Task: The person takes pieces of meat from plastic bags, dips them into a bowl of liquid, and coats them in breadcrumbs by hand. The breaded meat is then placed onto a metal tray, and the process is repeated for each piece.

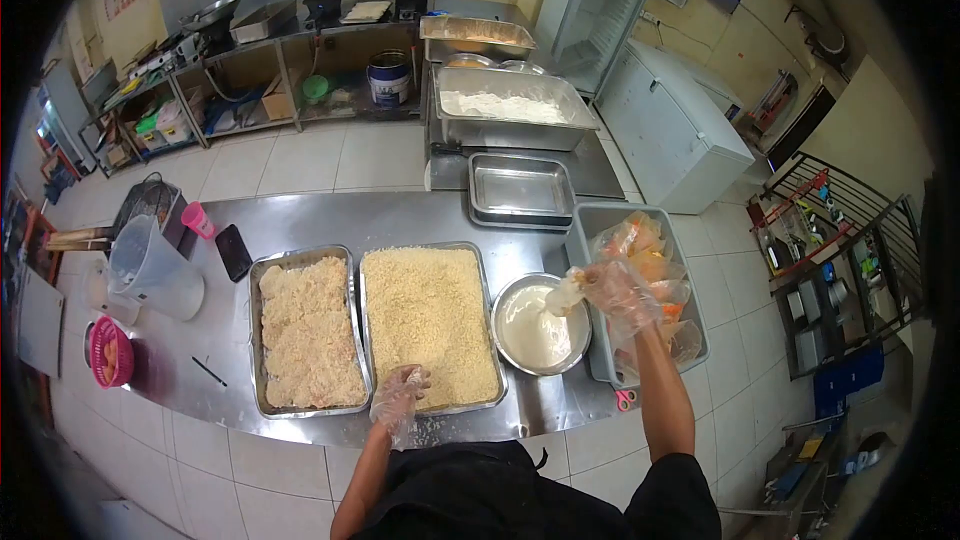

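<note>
My right hand [622,295], in a clear plastic glove, is closed on a clear plastic bag [566,296], whose pale end hangs over the right side of a steel bowl [503,342] of white liquid batter [535,335]. Just right of it, a grey tub [697,285] holds several bags with orange contents [672,290]. My left hand [403,392], also gloved, rests at the near left corner of a tray of breadcrumbs [425,300], its fingers loosely apart and nothing in them. To its left is a steel tray of crumb-coated pieces [310,340].
A steel table [200,380] carries a phone [233,252], a pink cup [198,220], a plastic jug [150,270], a pink basket [110,352] and pink scissors [625,399]. Behind stand an unfilled steel tray [520,185] and a deep pan of flour [515,110]. A white chest freezer [670,125] is at right.
</note>
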A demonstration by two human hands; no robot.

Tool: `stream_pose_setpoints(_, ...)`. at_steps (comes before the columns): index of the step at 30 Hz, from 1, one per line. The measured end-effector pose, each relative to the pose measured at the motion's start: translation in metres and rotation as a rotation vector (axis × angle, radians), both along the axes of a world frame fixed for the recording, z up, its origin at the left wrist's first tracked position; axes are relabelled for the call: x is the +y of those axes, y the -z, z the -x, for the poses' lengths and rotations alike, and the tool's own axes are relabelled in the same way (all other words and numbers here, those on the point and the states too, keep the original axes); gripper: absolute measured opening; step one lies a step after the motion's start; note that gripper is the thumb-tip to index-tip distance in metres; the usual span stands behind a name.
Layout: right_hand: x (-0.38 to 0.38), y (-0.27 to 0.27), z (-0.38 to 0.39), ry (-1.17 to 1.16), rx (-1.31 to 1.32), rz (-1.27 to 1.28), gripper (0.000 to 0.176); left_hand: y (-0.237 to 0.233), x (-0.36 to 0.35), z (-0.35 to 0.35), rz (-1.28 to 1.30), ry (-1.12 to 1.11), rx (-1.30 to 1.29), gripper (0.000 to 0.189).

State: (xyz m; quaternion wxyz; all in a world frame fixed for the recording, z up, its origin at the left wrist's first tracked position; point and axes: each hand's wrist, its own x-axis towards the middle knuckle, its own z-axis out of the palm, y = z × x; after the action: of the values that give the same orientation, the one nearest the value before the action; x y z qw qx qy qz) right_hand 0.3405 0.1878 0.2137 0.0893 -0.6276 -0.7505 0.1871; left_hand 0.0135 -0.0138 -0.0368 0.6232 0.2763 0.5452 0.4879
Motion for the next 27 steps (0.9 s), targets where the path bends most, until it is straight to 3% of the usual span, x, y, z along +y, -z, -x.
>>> stream_pose_setpoints(3,0.002,-0.024,-0.012,-0.022,-0.088,-0.042,0.031,0.003,-0.003,0.003,-0.008,0.007,0.001,0.04)
stream_pose_setpoints(6,-0.01,-0.042,-0.018,-0.008,0.058,-0.238,0.023,0.001,-0.006,0.004,0.004,0.013,0.008,0.041)
stream_pose_setpoints(9,-0.02,-0.041,-0.013,0.091,0.176,-0.1,0.023,0.013,-0.007,0.006,0.008,0.015,0.013,0.042)
stream_pose_setpoints(12,-0.018,0.007,-0.016,-0.025,0.083,-0.153,0.025,0.007,-0.011,0.002,0.034,-0.014,0.0,0.038)
stream_pose_setpoints(15,-0.029,-0.003,-0.002,-0.013,-0.014,-0.163,0.024,-0.008,-0.011,0.001,0.065,0.018,0.069,0.038)
stream_pose_setpoints(18,-0.028,-0.009,-0.011,0.042,0.172,-0.139,0.024,0.018,-0.013,0.006,0.034,0.006,-0.003,0.039)
stream_pose_setpoints(21,-0.037,-0.018,-0.004,0.081,0.16,-0.118,0.023,0.001,-0.016,0.006,0.013,-0.034,-0.027,0.039)
stream_pose_setpoints(24,-0.032,0.03,0.001,-0.072,-0.06,-0.278,0.021,0.003,-0.013,0.004,0.035,-0.005,0.001,0.039)
stream_pose_setpoints(27,-0.022,0.059,-0.006,-0.116,0.035,-0.15,0.026,0.016,-0.013,0.007,-0.014,0.035,-0.03,0.04)
